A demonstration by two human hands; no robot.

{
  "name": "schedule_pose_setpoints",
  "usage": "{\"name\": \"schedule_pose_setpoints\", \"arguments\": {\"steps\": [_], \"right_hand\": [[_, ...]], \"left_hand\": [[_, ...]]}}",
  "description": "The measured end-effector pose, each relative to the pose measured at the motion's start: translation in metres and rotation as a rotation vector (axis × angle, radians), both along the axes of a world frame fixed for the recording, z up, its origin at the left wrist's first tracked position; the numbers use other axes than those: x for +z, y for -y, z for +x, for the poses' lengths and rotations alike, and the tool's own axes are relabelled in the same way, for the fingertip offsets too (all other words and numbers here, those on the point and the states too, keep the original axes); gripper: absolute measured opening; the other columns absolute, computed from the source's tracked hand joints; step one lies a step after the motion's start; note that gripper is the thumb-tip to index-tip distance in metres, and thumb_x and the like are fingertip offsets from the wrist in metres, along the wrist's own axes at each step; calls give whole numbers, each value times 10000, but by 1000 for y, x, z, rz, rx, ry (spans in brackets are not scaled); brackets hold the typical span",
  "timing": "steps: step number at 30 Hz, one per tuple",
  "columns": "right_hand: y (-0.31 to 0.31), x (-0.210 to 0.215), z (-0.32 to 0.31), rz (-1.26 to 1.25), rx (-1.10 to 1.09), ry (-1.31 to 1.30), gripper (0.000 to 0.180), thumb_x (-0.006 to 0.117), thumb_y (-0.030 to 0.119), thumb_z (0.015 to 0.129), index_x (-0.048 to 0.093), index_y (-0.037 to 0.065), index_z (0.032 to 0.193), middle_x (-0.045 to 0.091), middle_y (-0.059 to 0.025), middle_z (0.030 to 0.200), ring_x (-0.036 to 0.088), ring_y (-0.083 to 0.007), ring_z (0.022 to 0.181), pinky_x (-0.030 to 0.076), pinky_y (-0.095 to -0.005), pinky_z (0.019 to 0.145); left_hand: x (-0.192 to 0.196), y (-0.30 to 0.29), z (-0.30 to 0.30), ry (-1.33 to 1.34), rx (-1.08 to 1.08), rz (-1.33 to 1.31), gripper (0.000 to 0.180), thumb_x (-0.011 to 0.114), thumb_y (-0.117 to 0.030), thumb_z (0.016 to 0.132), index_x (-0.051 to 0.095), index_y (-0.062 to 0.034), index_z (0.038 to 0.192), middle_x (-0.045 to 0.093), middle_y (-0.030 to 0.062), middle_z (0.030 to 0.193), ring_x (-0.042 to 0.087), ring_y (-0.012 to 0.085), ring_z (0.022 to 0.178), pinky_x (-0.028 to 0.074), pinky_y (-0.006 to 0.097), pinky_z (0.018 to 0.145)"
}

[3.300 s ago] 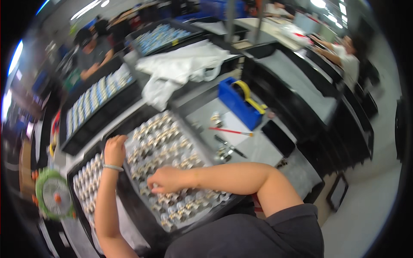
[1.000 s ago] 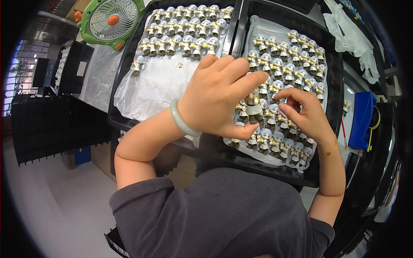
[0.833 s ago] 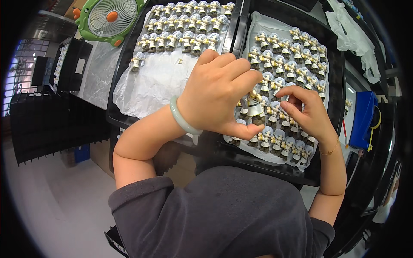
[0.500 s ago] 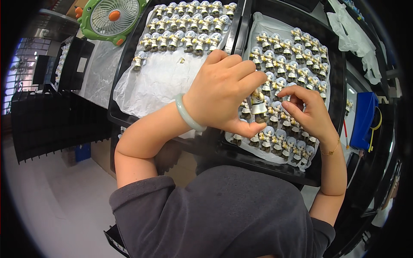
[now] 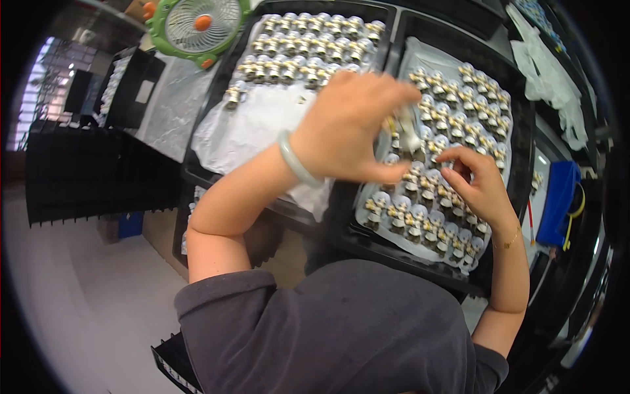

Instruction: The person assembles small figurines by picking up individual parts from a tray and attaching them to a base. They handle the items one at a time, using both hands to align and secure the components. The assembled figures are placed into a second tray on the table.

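Observation:
My left hand (image 5: 357, 128), blurred by motion, is above the right tray's left side. Its fingers are curled around a small figurine (image 5: 410, 136) with a white skirt, also smeared; the exact grip is partly hidden. My right hand (image 5: 478, 180) hovers over the right part of the same tray, thumb and index finger bent toward each other with a gap, no item seen between them. Beneath both hands, rows of grey-haired figurines (image 5: 433, 226) fill the paper-lined right black tray (image 5: 413, 249). The left black tray (image 5: 197, 174) has several rows at its far end and one figurine (image 5: 234, 96) by itself in front.
White lining paper (image 5: 262, 125) shows in the left tray, with a small scrap on it. A green fan (image 5: 200, 26) stands at the back left. Black crates (image 5: 98, 174) are stacked at left. To the right are a blue container (image 5: 558, 203) and white plastic sheeting (image 5: 548, 79).
The whole view has shifted, so the trays sit farther right. My left hand, with the figurine, has moved and is now blurred. My right hand keeps nearly the same pose.

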State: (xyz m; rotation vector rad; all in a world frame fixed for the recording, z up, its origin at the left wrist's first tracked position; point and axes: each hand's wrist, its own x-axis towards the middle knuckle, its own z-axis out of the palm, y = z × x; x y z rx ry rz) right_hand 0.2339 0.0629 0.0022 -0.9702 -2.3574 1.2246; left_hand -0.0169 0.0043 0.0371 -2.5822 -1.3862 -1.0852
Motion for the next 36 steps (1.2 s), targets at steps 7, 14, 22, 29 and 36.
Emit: {"name": "schedule_pose_setpoints", "arguments": {"steps": [7, 14, 22, 29, 36], "right_hand": [[1, 5, -1, -49, 14, -36, 137, 630, 85, 797, 626, 28, 921, 397, 13, 531, 357, -71, 486, 290, -250, 478], [4, 3, -4, -124, 32, -19, 150, 636, 101, 793, 625, 11, 912, 419, -2, 542, 382, -84, 489, 313, -251, 479], [4, 9, -2, -68, 67, -31, 162, 640, 144, 790, 633, 51, 922, 514, -61, 557, 485, -157, 492, 375, -303, 498], [-10, -30, -1, 179, 72, -134, 189, 645, 208, 802, 637, 74, 936, 646, -137, 731, 633, -295, 661, 485, -379, 601], [-12, -33, -4, 164, 22, -16, 209, 624, 273, 767, 672, 106, 883, 672, -132, 853, 635, -319, 830, 489, -418, 757]], "left_hand": [[0, -2, -170, -184, 529, -409, 674, 749, -151, 608, 449, -52, 1203, 587, 169, 1099, 569, 313, 1049, 442, 364, 911], [-47, 30, -200, -517, 543, -566, 653, 709, -66, 587, 514, -128, 1206, 547, 76, 1198, 435, 280, 1213, 330, 414, 1011], [-62, 33, -208, -765, 597, -439, 744, 699, -61, 657, 429, -139, 1346, 521, 85, 1239, 418, 280, 1231, 317, 427, 1011], [-8, -87, -35, -310, -21, -165, 443, 612, -28, 725, 557, -30, 1164, 590, 167, 997, 552, 342, 945, 429, 414, 854], [-91, -242, 84, -561, 97, -291, 275, 523, -185, 840, 591, -110, 1095, 623, 170, 960, 586, 363, 923, 464, 454, 814]]}}
